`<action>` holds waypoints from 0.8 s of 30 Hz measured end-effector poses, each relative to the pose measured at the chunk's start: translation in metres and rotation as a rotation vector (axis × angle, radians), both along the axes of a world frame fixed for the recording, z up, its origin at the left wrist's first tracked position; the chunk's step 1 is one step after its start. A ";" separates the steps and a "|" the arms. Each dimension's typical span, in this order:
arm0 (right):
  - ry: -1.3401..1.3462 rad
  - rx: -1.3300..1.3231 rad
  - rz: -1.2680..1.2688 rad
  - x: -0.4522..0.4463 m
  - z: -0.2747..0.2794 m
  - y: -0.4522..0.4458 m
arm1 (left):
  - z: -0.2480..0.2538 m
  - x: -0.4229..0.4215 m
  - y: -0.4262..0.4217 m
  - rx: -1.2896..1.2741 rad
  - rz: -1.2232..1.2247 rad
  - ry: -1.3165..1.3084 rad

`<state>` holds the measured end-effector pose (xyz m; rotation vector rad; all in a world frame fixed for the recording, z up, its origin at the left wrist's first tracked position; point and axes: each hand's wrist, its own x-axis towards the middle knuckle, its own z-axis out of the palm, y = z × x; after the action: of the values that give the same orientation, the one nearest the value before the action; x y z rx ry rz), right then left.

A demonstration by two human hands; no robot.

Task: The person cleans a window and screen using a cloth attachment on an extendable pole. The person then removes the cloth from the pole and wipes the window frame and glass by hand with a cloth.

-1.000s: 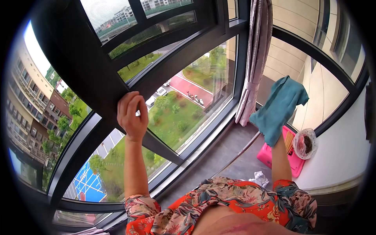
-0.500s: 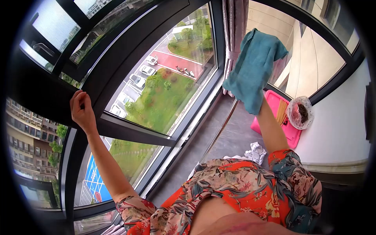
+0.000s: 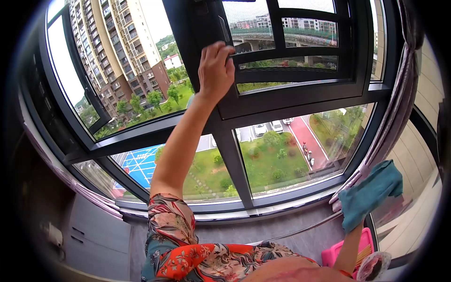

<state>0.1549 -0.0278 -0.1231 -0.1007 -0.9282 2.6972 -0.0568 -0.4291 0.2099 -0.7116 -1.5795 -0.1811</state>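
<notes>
Loosely, left fingers [image 3: 217, 51] curl at frame [image 3: 193, 26], grip unclear; rumpled cloth [image 3: 371, 193] hides right fingers.

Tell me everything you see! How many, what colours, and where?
Cloth: one, teal, lower right
Window frames: several, dark, across the middle
Curtains: two, pale mauve, far left and right
Cabinet: one, grey, bottom left
Pole: one, silvery, low right
Container: one, pink, bottom right
Sticks: several, tan, by the container
Plastic-lined bowl: one, whitish, beside the sticks
Tall building: one, beige-brown, outside left
Court: one, blue, outside lower left
Lane: one, red, outside right
Cars: several, white, near the lane
Trees: several, green, outside
Flowery top: one, multicoloured, bottom centre
Left hand: one, bare, at the window frames
Right hand: one, covered, under the cloth
</notes>
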 end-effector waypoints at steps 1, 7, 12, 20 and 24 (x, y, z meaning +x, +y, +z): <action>-0.007 -0.003 0.001 0.003 -0.003 0.001 | 0.025 -0.004 0.005 -0.063 0.071 0.075; -0.030 0.018 0.002 0.008 -0.009 0.003 | 0.105 -0.018 0.055 -0.208 0.285 0.126; -0.060 0.021 -0.011 0.015 -0.011 0.008 | 0.100 -0.011 0.061 -0.225 0.449 -0.055; -0.049 0.042 -0.026 0.023 -0.012 0.013 | 0.090 0.011 -0.028 -0.814 0.626 0.171; 0.029 0.028 -0.011 0.010 0.014 -0.002 | 0.053 0.002 -0.002 -0.644 0.418 -0.040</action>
<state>0.1648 -0.0297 -0.1091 -0.0601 -0.9536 2.6678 -0.0547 -0.4308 0.2627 -0.8434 -1.7992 0.6511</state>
